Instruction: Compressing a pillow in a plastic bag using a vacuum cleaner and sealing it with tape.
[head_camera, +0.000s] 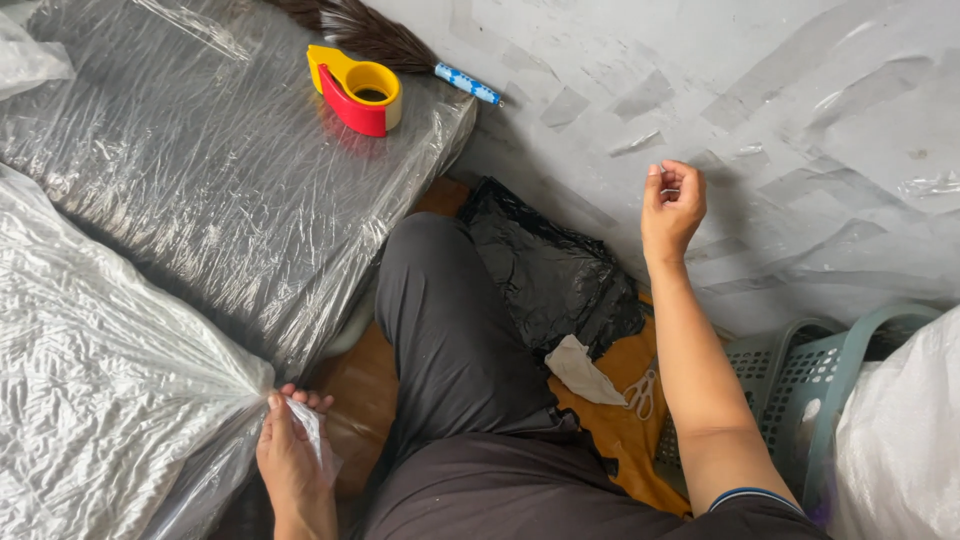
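Two hands: both in view, engaged separately.
Left hand (293, 455): clenched on gathered neck of clear plastic bag (110, 400), keeping it closed, low left.
Right hand (672, 205): raised, fingers curled, pinching something too small to identify.
Tape dispenser (357, 90): parked on wrapped bundle (200, 170), within reach.

Tape dispenser (357, 92) on wrapped block (200, 170), scissors (641, 392) beside basket (800, 380), right.

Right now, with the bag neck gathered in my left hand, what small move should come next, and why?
Probably bring the right hand down to the gathered neck of the clear plastic bag. The left hand pinches the neck shut, while the right is raised and far from it, fingers curled.
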